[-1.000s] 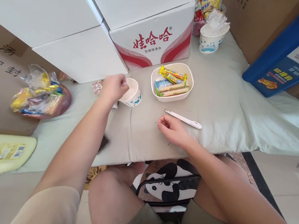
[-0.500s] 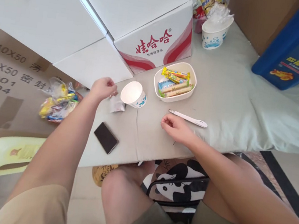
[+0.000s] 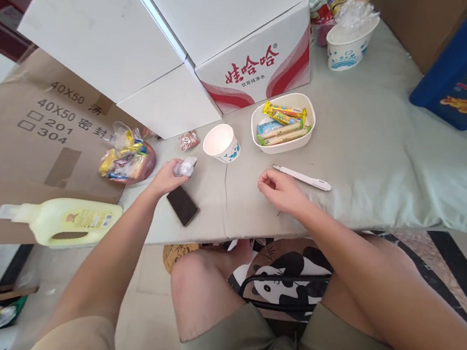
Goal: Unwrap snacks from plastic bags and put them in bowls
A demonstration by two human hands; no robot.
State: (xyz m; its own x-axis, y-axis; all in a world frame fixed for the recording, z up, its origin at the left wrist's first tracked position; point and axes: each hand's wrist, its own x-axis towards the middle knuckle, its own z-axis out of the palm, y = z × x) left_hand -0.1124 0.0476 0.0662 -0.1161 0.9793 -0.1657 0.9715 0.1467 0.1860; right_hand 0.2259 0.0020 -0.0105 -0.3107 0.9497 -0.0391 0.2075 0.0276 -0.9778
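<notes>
Your left hand (image 3: 167, 177) has its grip clamped on a small crinkled packet (image 3: 186, 166). The fingertips pinch one end, so most of the wrapper sticks out past the far side of the hand, where it stays in plain view. The packet sits just off the worktop (image 3: 352, 134), directly beyond the dark phone (image 3: 183, 205) that lies flat near the front edge.

A paper cup (image 3: 222, 142) is just beyond and to the right of the packet. A second wrapped sweet (image 3: 188, 140) lies to the cup's left.

Your right hand (image 3: 281, 190) rests on the cloth with its grip curled loosely together, and nothing shows in it. It probably lies there as a prop for the arm. The white pen (image 3: 302, 178) is just beyond its knuckles, apart from the fingers, and the white bowl (image 3: 278, 147) of snack bars sits farther back.
</notes>
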